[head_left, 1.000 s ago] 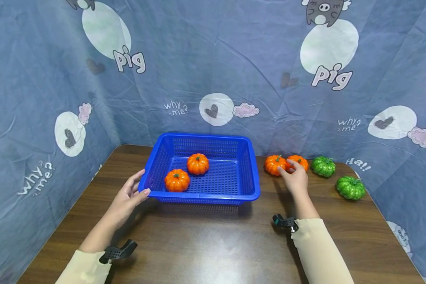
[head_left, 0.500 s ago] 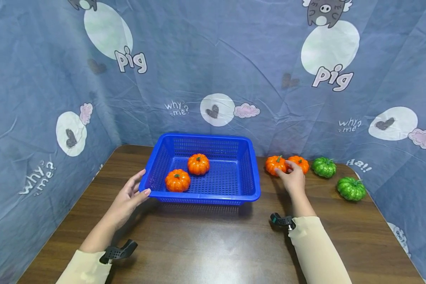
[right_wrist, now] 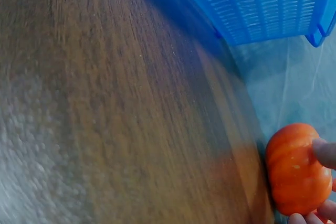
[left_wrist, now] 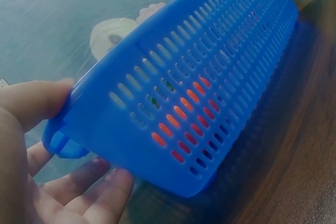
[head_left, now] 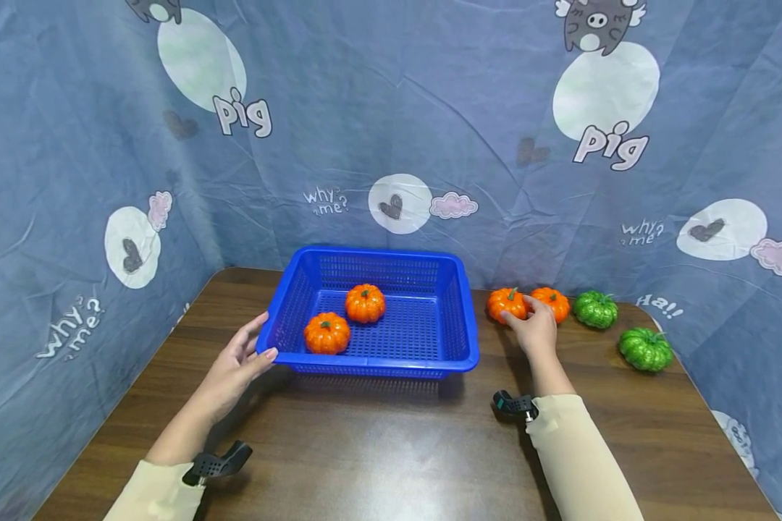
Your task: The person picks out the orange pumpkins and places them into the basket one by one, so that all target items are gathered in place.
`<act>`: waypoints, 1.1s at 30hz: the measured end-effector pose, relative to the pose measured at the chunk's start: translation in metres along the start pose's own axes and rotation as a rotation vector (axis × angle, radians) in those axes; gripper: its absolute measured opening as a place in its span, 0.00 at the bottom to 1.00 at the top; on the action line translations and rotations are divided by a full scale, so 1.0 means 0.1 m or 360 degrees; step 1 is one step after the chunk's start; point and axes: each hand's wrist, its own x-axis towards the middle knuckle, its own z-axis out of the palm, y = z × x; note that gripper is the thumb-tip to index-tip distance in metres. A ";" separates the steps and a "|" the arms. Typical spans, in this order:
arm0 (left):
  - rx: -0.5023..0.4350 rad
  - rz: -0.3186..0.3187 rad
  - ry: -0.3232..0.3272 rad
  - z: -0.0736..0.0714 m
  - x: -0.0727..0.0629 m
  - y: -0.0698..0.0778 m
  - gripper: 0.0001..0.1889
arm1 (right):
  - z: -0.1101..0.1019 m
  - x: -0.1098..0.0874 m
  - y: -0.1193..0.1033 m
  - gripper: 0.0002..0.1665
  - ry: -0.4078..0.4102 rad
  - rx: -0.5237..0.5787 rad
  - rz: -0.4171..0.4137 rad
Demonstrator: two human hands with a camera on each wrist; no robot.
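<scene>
My left hand [head_left: 237,362] grips the near left corner of a blue plastic basket [head_left: 384,359]. In the left wrist view its thumb lies over the rim [left_wrist: 89,80] and the other fingers curl beneath. Two small orange pumpkins, a front one [head_left: 326,333] and a back one [head_left: 366,303], sit in the basket's left half. To the basket's right, my right hand [head_left: 538,327] pinches another orange pumpkin [head_left: 505,307] between thumb and fingers. The right wrist view shows the thumb on the side of that pumpkin [right_wrist: 295,174], low at the table's far edge.
Just right of the pinched pumpkin is a further orange pumpkin [head_left: 552,302]. Two green pumpkins, one farther back [head_left: 595,310] and one nearer [head_left: 645,349], stand toward the table's right edge. A printed blue cloth [head_left: 391,130] hangs behind the wooden table [head_left: 391,441].
My right hand has shifted slightly left, from between the two orange pumpkins onto the left one, and its fingers have closed round it. The left hand stays on the basket.
</scene>
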 end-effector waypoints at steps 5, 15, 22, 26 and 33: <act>0.0031 -0.0021 0.0010 0.00 0.00 -0.01 0.36 | 0.00 -0.01 -0.02 0.37 -0.0006 -0.0014 -0.0001; 0.0016 -0.0028 0.0008 0.00 -0.01 0.02 0.37 | -0.02 -0.04 -0.03 0.37 -0.0068 0.0023 -0.0018; 0.0046 -0.0034 0.0008 0.00 0.00 0.01 0.37 | -0.10 -0.05 -0.05 0.37 -0.0157 0.0052 -0.0005; 0.0034 -0.0026 0.0012 0.00 0.01 0.01 0.36 | -0.16 -0.07 -0.09 0.38 -0.0183 0.0092 -0.0011; 0.0010 -0.0027 0.0009 0.00 0.01 0.00 0.36 | -0.27 -0.13 -0.18 0.37 -0.0199 0.0108 -0.0012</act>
